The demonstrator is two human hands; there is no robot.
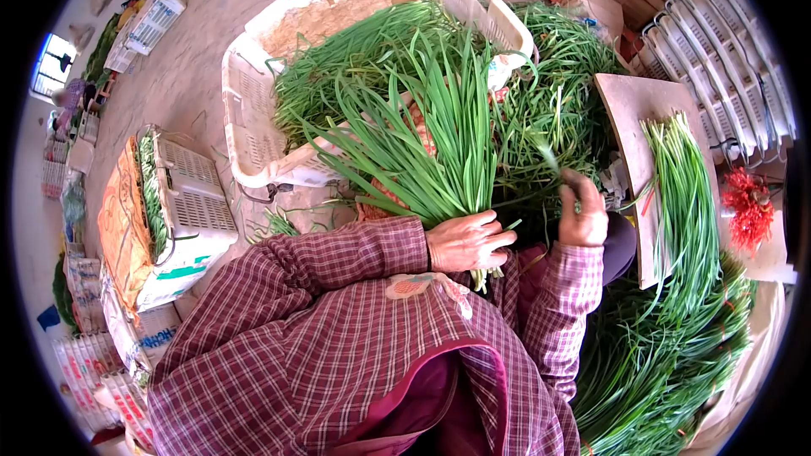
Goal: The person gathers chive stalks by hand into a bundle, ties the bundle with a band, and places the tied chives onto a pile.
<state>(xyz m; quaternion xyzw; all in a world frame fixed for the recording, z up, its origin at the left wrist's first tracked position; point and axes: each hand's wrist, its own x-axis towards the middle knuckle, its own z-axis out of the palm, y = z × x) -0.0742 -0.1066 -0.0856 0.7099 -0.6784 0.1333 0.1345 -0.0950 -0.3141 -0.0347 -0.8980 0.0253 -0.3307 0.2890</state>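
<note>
My left hand (470,243) is wrapped round the lower stems of a bunch of garlic chives (456,143) in front of my chest. The long flat leaves fan up and to the left, and the pale stem ends poke out below my fingers. To the right of the bunch, my right hand (583,211) is raised with its fingers curled closed. A pale blurred streak shows just above those fingertips; what they hold, if anything, is too smeared to make out. Behind both hands lies a heap of loose chives (557,93).
A white plastic crate (245,139) with chives stands ahead. On my right, a board (629,135) carries a sorted bundle (676,177), beside red ties (748,207). More bundled chives (659,371) lie below it. Stacked crates (718,59) rise at right; a filled crate (198,194) stands left.
</note>
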